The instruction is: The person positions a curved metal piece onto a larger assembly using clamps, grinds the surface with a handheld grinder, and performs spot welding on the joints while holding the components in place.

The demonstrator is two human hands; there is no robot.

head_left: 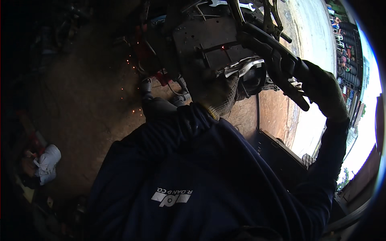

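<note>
My left hand (pixel 220 95), in a knitted work glove with a pale dotted patch, is closed around what look like silver locking pliers (pixel 245 66). They sit at the near edge of a dark metal plate (pixel 191 32). A thin dark bar (pixel 217 49) lies across the plate, with a small glowing red spot on it. My right hand (pixel 327 90), gloved too, is raised to the right and closed on a dark long-handled tool (pixel 277 46), whose far end reaches toward the bar. Deep shadow hides its tip and my fingers' exact hold.
Orange sparks fall left of the plate over the brown floor (pixel 96 92). An open-end wrench (pixel 241 5) lies at the back of the work surface. A white bundle (pixel 49 164) rests at the lower left. Stacked tires (pixel 350 74) stand outside at the far right.
</note>
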